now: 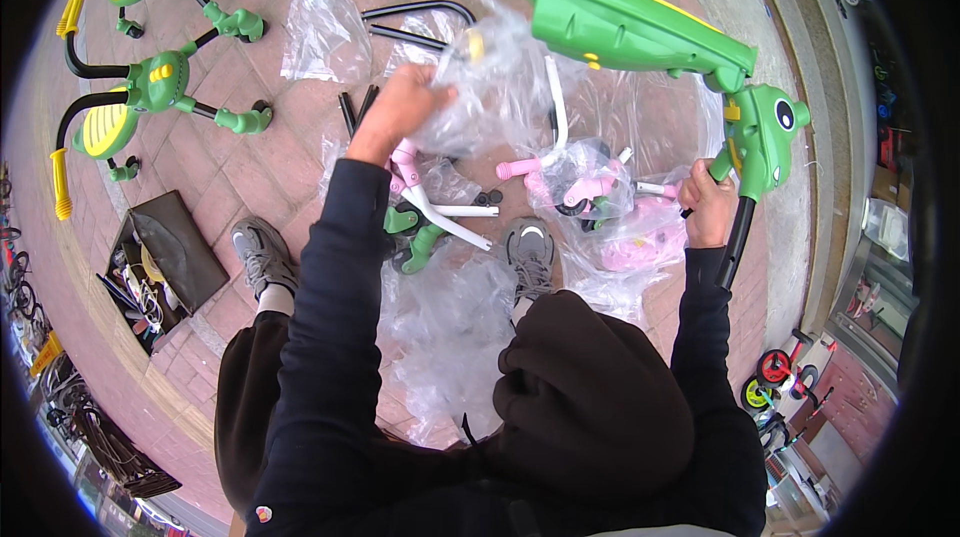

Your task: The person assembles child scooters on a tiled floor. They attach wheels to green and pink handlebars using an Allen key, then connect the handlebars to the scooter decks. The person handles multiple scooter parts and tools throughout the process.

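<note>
My left hand (pixel 398 115) is closed on a crumpled clear plastic bag (pixel 495 87), which hangs out to its right; a small yellow piece shows through the bag. On the right, my right hand (pixel 708 202) is wrapped round the neck of a green ride-on toy frame (pixel 640 32) with a dinosaur head (pixel 768 132) and a yellow edge. A black tube (pixel 738 237) slants down beside that hand. Beneath my hands lie pink and white frame parts (pixel 410 172), green leg pieces (pixel 418 242) and pink parts in clear plastic (pixel 590 187).
Two assembled green ride-on toys (pixel 160 82) with yellow handles stand at the upper left. An open brown tool bag (pixel 180 252) lies near my left shoe. Black bent tubing (pixel 420 12) and a clear bag (pixel 325 32) lie ahead. Loose plastic (pixel 450 337) covers paving between my feet.
</note>
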